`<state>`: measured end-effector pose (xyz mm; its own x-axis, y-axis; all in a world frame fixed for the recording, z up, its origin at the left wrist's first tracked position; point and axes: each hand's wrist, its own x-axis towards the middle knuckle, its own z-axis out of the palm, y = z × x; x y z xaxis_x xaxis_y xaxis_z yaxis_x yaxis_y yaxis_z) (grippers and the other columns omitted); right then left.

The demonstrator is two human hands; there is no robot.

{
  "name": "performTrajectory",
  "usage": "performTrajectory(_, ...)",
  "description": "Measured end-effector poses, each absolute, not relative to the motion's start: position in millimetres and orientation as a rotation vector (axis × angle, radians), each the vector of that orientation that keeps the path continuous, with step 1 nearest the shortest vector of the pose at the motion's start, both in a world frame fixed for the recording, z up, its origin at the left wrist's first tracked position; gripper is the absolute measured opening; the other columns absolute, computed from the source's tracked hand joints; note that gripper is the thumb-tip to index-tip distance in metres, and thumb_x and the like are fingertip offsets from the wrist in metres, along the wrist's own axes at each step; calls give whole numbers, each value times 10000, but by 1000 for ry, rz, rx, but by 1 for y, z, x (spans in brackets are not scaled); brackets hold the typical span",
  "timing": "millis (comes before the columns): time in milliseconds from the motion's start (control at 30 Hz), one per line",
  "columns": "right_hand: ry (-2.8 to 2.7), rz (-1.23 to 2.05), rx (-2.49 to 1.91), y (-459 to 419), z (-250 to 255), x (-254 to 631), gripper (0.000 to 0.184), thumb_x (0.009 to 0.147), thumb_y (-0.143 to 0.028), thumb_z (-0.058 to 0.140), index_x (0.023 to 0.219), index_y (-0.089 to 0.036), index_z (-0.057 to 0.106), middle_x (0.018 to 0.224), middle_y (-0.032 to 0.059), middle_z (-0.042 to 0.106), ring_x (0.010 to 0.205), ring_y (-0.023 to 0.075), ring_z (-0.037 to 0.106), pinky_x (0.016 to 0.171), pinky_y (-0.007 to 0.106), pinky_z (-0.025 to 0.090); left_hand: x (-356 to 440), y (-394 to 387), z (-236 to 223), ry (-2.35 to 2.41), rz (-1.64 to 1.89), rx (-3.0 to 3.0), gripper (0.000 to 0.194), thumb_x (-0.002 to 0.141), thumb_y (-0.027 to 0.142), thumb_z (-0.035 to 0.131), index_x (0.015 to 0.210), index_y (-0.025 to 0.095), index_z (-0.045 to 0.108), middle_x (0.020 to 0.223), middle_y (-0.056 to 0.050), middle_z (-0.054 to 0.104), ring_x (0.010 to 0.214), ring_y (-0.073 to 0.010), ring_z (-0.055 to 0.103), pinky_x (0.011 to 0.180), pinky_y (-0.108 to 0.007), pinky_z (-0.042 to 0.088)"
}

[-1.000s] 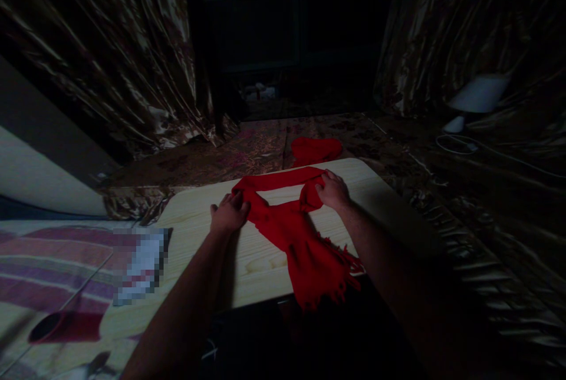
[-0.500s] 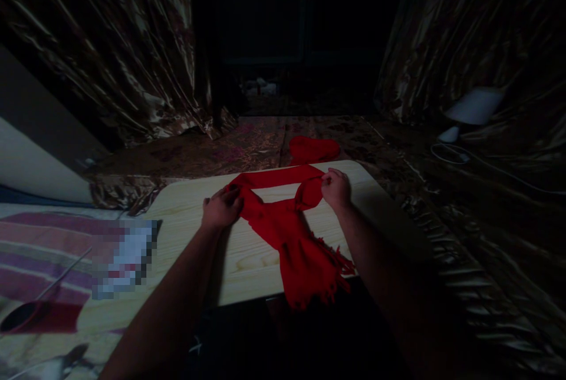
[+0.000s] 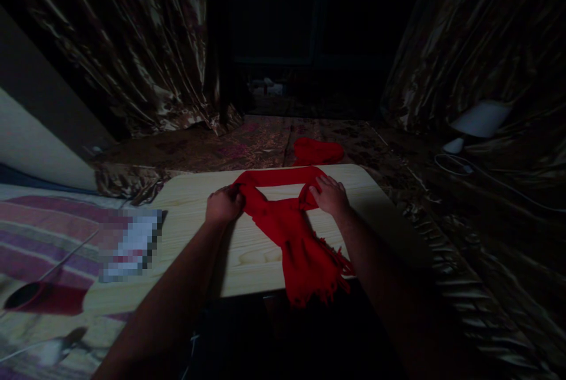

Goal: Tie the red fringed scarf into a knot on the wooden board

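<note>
Left hand [image 3: 224, 203]: fingers curled on the left bend of a red scarf [image 3: 283, 223]; cannot tell whether it grips. Right hand [image 3: 331, 194]: mostly open, fingers extended, resting on the right bend. Scarf lies on a pale wood-grain counter [image 3: 190, 262], 1 loop at the far side, ends crossing below it, fringe reaching past the near edge. Beyond the far edge, 1 more red cloth [image 3: 317, 151]. Left: pixelated item [image 3: 135, 244] on the counter, then red cup [image 3: 53, 299] on its side. Far right: 1 white-shaded lamp [image 3: 484, 119], dim.
</note>
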<state>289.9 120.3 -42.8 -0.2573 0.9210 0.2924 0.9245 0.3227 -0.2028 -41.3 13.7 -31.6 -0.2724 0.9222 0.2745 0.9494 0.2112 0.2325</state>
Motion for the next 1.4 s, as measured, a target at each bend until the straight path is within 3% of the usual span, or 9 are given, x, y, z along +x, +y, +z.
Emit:
performTrajectory(167, -2213, -19, -1600, 125, -47, 292, 531, 966, -467, 452, 1400, -186, 571, 1502, 118, 511, 1396, 290, 409, 1134, 500, 289, -40, 12, -30, -2356, -630, -1838, 497, 914, 416, 404, 1260, 184, 675, 1309, -114, 670, 1176, -291, 629, 1006, -381, 479)
performTrajectory(233, -2196, -45, -1558, 126, -48, 292, 518, 963, -434, 462, 1387, -162, 580, 1499, 130, 511, 1392, 287, 415, 1137, 479, 288, -36, 11, -27, -2269, -661, -1836, 526, 900, 411, 432, 1319, 156, 623, 1456, -124, 558, 1340, -287, 509, 1109, -392, 403)
performTrajectory(367, -2188, -95, -1404, 124, -46, 293, 514, 971, -393, 448, 1411, -148, 553, 1523, 135, 481, 1401, 273, 412, 1157, 473, 256, -22, 9, -20, -2111, -584, -1969, 718, 892, 483, 469, 1544, 203, 360, 1643, -75, 286, 1531, -296, 183, 1230, -520, 150)
performTrajectory(433, -2218, -100, -1328, 123, -45, 294, 519, 979, -392, 435, 1434, -161, 531, 1542, 125, 457, 1418, 261, 397, 1168, 474, 242, -18, 9, -20, -2107, -529, -2044, 730, 910, 515, 444, 1571, 238, 307, 1640, -63, 293, 1537, -302, 152, 1227, -569, 67)
performTrajectory(533, -2273, -86, -1299, 124, -46, 294, 520, 998, -398, 402, 1444, -160, 524, 1549, 115, 450, 1441, 249, 372, 1179, 460, 240, -18, 11, -24, -2136, -527, -2079, 645, 943, 539, 384, 1527, 267, 403, 1582, -64, 412, 1510, -311, 242, 1213, -612, 17)
performTrajectory(667, -2308, -26, -1440, 131, -51, 293, 514, 1004, -394, 394, 1408, -123, 562, 1481, 147, 528, 1389, 268, 448, 1155, 444, 302, -23, 14, -31, -2206, -528, -2054, 569, 945, 565, 377, 1410, 288, 552, 1481, -67, 545, 1409, -318, 421, 1201, -640, 24)
performTrajectory(767, -2300, -5, -1472, 137, -54, 292, 513, 985, -384, 439, 1387, -98, 579, 1467, 153, 541, 1375, 261, 468, 1152, 411, 325, -25, 16, -33, -2254, -516, -2016, 551, 928, 565, 410, 1370, 287, 584, 1480, -67, 546, 1377, -313, 461, 1208, -609, 87)
performTrajectory(1000, -2271, 16, -1428, 140, -56, 295, 501, 965, -348, 476, 1371, -79, 594, 1430, 158, 576, 1347, 241, 505, 1167, 374, 336, -30, 20, -34, -2278, -457, -2041, 635, 889, 585, 458, 1397, 213, 542, 1560, -119, 438, 1448, -287, 373, 1161, -511, 283)
performTrajectory(1400, -2259, 1, -1407, 140, -58, 293, 495, 955, -340, 466, 1355, -90, 615, 1413, 151, 592, 1329, 244, 524, 1162, 388, 353, -29, 23, -35, -2360, -348, -2088, 755, 919, 610, 347, 1558, 207, 352, 1643, -87, 273, 1528, -302, 190, 1185, -569, 208)
